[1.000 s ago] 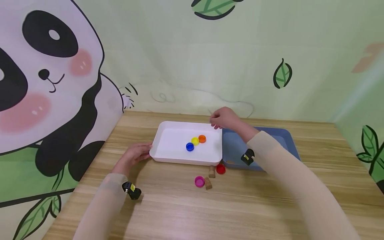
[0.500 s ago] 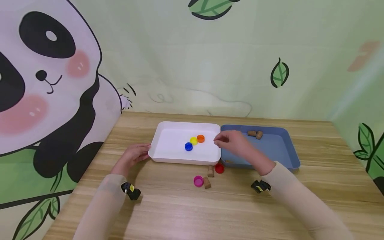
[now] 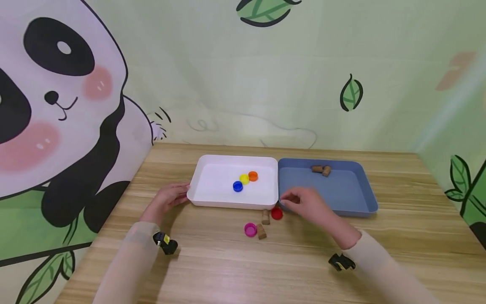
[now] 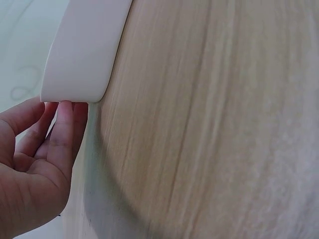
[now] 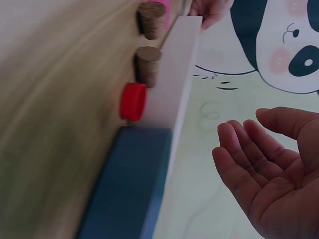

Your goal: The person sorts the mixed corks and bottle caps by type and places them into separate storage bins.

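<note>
My left hand (image 3: 171, 198) rests its fingertips against the left end of a white tray (image 3: 231, 202). In the left wrist view its fairly straight fingers (image 4: 62, 134) touch the tray's end wall. Within that tray lie a blue bottle cap (image 3: 237, 186), a yellow cap (image 3: 244, 179) and an orange cap (image 3: 253, 176). My right hand (image 3: 305, 204) hovers over the near left corner of a blue-grey tray (image 3: 353, 185), holding nothing, its fingers loosely bent in the right wrist view. Nearest to it on the table is a red cap (image 3: 276, 213).
Two corks (image 3: 322, 169) lie near the blue-grey tray's back wall. In front of the trays are a cork (image 3: 265, 217), another cork (image 3: 261, 231) and a magenta cap (image 3: 250, 229) on the wooden table (image 3: 212, 261). A printed wall cloth (image 3: 228, 84) hangs behind.
My right hand has come back from above the white tray's far right corner, toward me and rightward, uncovering the corks in the blue-grey tray. The left hand keeps its place.
</note>
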### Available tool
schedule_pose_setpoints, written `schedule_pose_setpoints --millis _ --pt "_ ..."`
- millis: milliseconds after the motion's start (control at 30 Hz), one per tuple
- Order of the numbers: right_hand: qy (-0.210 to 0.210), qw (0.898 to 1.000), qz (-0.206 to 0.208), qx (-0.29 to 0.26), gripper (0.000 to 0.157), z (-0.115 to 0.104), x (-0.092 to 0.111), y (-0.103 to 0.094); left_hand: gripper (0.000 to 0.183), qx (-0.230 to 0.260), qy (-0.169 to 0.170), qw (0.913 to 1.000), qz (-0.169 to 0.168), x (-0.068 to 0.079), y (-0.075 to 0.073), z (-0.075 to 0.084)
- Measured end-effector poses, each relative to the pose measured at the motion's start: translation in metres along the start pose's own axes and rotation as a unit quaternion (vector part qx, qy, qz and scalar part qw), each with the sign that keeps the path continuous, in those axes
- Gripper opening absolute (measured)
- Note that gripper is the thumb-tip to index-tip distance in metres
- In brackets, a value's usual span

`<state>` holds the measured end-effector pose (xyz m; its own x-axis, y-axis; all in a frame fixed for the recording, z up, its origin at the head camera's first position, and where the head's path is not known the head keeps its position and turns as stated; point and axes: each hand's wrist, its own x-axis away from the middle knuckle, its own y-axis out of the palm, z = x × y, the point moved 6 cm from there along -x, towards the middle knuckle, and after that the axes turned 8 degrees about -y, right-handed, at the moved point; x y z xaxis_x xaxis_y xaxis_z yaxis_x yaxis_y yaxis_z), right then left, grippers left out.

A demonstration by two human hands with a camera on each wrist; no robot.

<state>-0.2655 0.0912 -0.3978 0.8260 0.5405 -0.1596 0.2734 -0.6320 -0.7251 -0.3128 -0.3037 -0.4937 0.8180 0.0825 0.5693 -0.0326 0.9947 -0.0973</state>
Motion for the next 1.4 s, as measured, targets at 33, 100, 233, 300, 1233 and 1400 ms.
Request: schedule_pose_setpoints --millis 33,100,233,300,1233,1400 --pt "0.001 1.000 -0.001 0.000 0.017 0.002 0.001 0.001 0.052 0.000 -0.001 1.0000 -0.001 0.000 0.000 0.000" --pt "0.004 1.000 -0.004 0.001 0.016 0.006 0.004 0.005 0.052 0.000 -0.003 1.0000 0.001 -0.001 0.000 -0.001" --pt "0.014 1.000 -0.024 0.000 0.016 0.012 0.009 0.015 0.052 0.005 0.000 1.0000 -0.004 -0.003 0.000 -0.001" --pt "0.023 0.999 -0.035 -0.003 0.015 0.015 0.010 0.021 0.052 0.006 0.000 1.0000 -0.005 -0.003 0.000 -0.001" --pt "-0.021 0.990 -0.140 0.010 0.029 -0.001 0.005 0.074 0.052 -0.012 -0.008 0.9999 0.005 -0.003 -0.004 -0.002" --pt "-0.034 0.989 -0.142 0.030 0.029 -0.005 0.002 0.078 0.053 -0.009 -0.010 0.9999 0.003 -0.003 -0.003 -0.002"
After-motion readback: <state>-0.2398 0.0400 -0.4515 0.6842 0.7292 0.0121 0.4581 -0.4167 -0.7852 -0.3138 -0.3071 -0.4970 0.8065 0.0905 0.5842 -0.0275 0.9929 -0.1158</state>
